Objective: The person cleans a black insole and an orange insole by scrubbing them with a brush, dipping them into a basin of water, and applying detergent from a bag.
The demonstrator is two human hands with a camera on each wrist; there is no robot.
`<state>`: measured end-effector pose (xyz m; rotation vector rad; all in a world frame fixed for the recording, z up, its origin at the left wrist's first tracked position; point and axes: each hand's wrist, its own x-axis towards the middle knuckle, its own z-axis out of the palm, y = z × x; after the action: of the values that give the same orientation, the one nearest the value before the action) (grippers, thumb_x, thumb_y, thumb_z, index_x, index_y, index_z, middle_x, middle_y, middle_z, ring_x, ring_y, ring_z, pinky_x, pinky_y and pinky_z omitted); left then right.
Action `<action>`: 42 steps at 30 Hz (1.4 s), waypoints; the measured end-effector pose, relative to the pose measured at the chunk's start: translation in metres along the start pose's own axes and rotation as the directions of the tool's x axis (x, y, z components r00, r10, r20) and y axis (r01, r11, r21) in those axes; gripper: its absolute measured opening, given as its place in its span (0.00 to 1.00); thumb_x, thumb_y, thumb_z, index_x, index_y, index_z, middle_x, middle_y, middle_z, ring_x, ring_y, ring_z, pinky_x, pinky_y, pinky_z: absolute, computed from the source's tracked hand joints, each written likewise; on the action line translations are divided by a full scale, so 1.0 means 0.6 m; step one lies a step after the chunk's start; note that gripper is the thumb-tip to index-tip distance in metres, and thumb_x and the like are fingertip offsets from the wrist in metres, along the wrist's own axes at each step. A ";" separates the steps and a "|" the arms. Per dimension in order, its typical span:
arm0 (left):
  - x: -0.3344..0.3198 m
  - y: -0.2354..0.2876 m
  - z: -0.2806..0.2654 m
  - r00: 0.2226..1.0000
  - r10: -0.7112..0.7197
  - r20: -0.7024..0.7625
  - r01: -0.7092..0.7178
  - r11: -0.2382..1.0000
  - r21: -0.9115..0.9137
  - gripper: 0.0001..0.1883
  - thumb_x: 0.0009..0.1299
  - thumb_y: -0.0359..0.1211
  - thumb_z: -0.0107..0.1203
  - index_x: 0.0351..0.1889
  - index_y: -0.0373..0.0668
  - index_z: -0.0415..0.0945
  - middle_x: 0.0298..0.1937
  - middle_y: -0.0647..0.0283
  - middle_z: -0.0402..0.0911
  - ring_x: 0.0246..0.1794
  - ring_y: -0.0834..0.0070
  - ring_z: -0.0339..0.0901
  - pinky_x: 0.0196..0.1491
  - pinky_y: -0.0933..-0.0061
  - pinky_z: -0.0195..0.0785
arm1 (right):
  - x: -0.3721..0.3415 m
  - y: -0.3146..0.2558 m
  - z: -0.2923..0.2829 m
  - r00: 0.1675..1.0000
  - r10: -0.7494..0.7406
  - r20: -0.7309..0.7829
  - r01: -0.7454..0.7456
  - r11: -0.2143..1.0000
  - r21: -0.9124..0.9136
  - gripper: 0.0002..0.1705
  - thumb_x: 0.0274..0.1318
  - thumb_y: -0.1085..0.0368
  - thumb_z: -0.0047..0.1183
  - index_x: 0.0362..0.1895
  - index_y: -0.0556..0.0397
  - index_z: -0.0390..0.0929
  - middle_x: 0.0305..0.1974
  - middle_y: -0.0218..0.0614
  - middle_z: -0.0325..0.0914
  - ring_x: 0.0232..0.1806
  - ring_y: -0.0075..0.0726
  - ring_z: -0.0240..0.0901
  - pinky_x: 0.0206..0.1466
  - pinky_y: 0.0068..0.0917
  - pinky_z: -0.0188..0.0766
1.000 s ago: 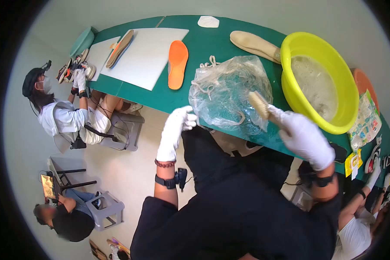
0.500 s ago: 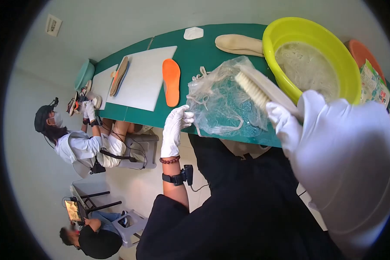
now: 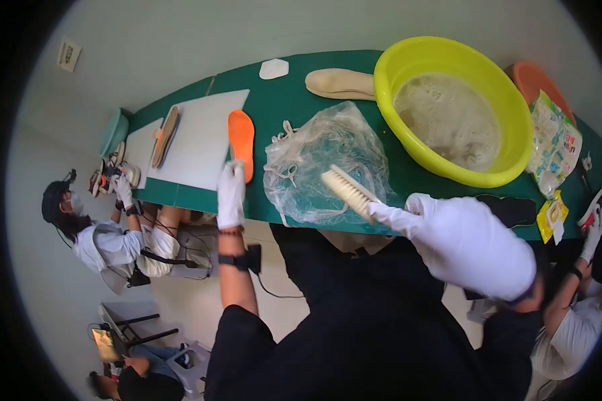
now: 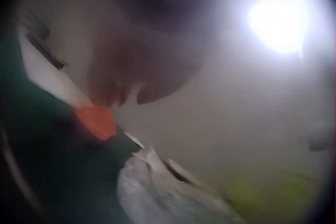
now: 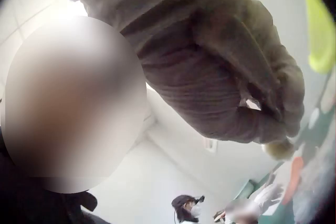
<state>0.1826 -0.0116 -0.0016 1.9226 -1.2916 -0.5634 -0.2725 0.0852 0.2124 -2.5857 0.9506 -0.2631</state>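
Green table (image 3: 284,100) lies beneath the brush (image 3: 348,190) (grey wall (image 3: 301,27) behind).

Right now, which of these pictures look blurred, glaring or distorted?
Head: fisheye curve, black corners, yellow basin fairly sharp; left wrist: heavy blur softens the orange insole, white glare upper right; right wrist: gloved right hand dark, blurred patch at left.

Green table (image 3: 284,93), seen from above; toward the left lay two white boards (image 3: 207,137), with an orange insole (image 3: 241,130) just right of the larger; in the near middle spread a crumpled clear plastic bag (image 3: 297,190); beyond it lay a white flat piece (image 3: 274,69) and a beige insole (image 3: 334,83); to the right stood a yellow-green basin (image 3: 385,100), a printed packet (image 3: 554,142) beside it; a dark flat object (image 3: 505,210) lay near the right edge.
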 end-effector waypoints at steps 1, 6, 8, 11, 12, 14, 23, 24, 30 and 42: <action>0.028 -0.002 0.002 0.994 0.094 -0.057 -0.081 0.975 0.206 0.27 0.71 0.49 0.55 0.53 0.33 0.76 0.44 0.46 0.83 0.46 0.57 0.82 0.46 0.63 0.74 | -0.016 0.043 0.081 0.993 0.101 -0.068 -0.083 0.971 0.225 0.33 0.51 0.75 0.52 0.65 0.48 0.69 0.33 0.44 0.74 0.34 0.54 0.76 0.35 0.42 0.73; 0.116 -0.034 0.051 0.980 0.089 -0.180 0.029 0.824 0.566 0.28 0.66 0.48 0.60 0.48 0.28 0.76 0.42 0.44 0.84 0.44 0.53 0.82 0.46 0.62 0.73 | -0.076 0.079 0.218 0.913 0.405 -0.054 -0.309 0.770 0.558 0.32 0.53 0.74 0.53 0.65 0.53 0.70 0.46 0.50 0.80 0.45 0.57 0.77 0.50 0.37 0.73; 0.161 -0.103 0.056 0.996 -0.037 -0.078 0.062 0.936 0.346 0.30 0.64 0.50 0.61 0.48 0.29 0.78 0.44 0.46 0.84 0.43 0.59 0.83 0.44 0.62 0.73 | -0.100 0.073 0.214 0.870 0.492 0.042 -0.389 0.630 0.673 0.31 0.54 0.73 0.53 0.66 0.56 0.69 0.52 0.51 0.79 0.48 0.51 0.78 0.53 0.34 0.72; 0.176 -0.096 0.031 0.991 -0.117 -0.058 0.117 0.993 0.003 0.22 0.63 0.44 0.63 0.44 0.33 0.81 0.35 0.58 0.84 0.37 0.68 0.83 0.37 0.66 0.74 | -0.134 0.084 0.205 0.812 0.566 0.141 -0.429 0.417 0.801 0.38 0.55 0.71 0.55 0.71 0.60 0.60 0.58 0.43 0.75 0.48 0.31 0.75 0.55 0.24 0.69; 0.164 -0.090 0.015 0.992 -0.102 -0.074 0.086 0.976 -0.203 0.21 0.63 0.42 0.63 0.46 0.34 0.80 0.33 0.61 0.84 0.36 0.67 0.83 0.38 0.66 0.75 | -0.144 0.085 0.201 0.809 0.577 0.113 -0.382 0.370 0.847 0.41 0.54 0.71 0.56 0.73 0.59 0.57 0.57 0.40 0.75 0.45 0.29 0.73 0.53 0.23 0.68; 0.138 -0.061 -0.016 0.982 -0.151 0.111 0.187 0.729 -0.659 0.21 0.64 0.36 0.61 0.53 0.36 0.75 0.39 0.59 0.82 0.40 0.65 0.82 0.44 0.63 0.77 | -0.161 0.084 0.176 0.827 0.548 0.124 -0.287 0.222 0.932 0.51 0.50 0.71 0.59 0.77 0.57 0.47 0.53 0.33 0.70 0.40 0.23 0.64 0.47 0.17 0.66; -0.176 0.128 0.032 0.908 0.131 0.397 0.383 0.122 -0.916 0.39 0.58 0.23 0.52 0.72 0.43 0.58 0.66 0.49 0.69 0.63 0.57 0.72 0.65 0.46 0.67 | -0.038 0.230 -0.028 0.571 0.790 0.224 -0.800 0.472 0.371 0.29 0.56 0.64 0.51 0.63 0.57 0.71 0.38 0.41 0.80 0.31 0.33 0.76 0.39 0.27 0.74; -0.191 0.127 0.048 0.902 0.133 0.411 0.402 0.084 -0.912 0.39 0.58 0.24 0.53 0.72 0.44 0.58 0.66 0.48 0.69 0.62 0.56 0.73 0.65 0.44 0.67 | -0.029 0.294 -0.013 0.636 0.758 0.145 -0.768 0.603 0.215 0.26 0.55 0.62 0.51 0.59 0.58 0.74 0.39 0.47 0.81 0.36 0.42 0.78 0.43 0.32 0.74; -0.229 0.119 0.105 0.889 0.143 0.436 0.456 -0.185 -0.870 0.33 0.65 0.35 0.53 0.70 0.40 0.60 0.62 0.45 0.73 0.55 0.54 0.77 0.64 0.43 0.66 | -0.017 0.464 0.054 0.777 0.626 0.066 -0.607 0.773 -0.182 0.22 0.59 0.62 0.51 0.55 0.58 0.76 0.49 0.57 0.79 0.52 0.58 0.77 0.54 0.41 0.71; -0.239 0.143 0.113 0.889 0.105 0.446 0.457 -0.152 -0.876 0.31 0.67 0.35 0.53 0.69 0.40 0.60 0.60 0.44 0.74 0.48 0.58 0.80 0.54 0.51 0.76 | -0.009 0.527 0.105 0.693 0.720 0.030 -0.716 0.692 -0.090 0.24 0.72 0.51 0.43 0.58 0.56 0.76 0.50 0.52 0.79 0.50 0.52 0.76 0.55 0.40 0.69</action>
<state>0.0271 0.0785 0.0158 0.4993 -0.2572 -1.5946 -0.4431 -0.1161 0.0268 -2.0334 1.8771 0.0781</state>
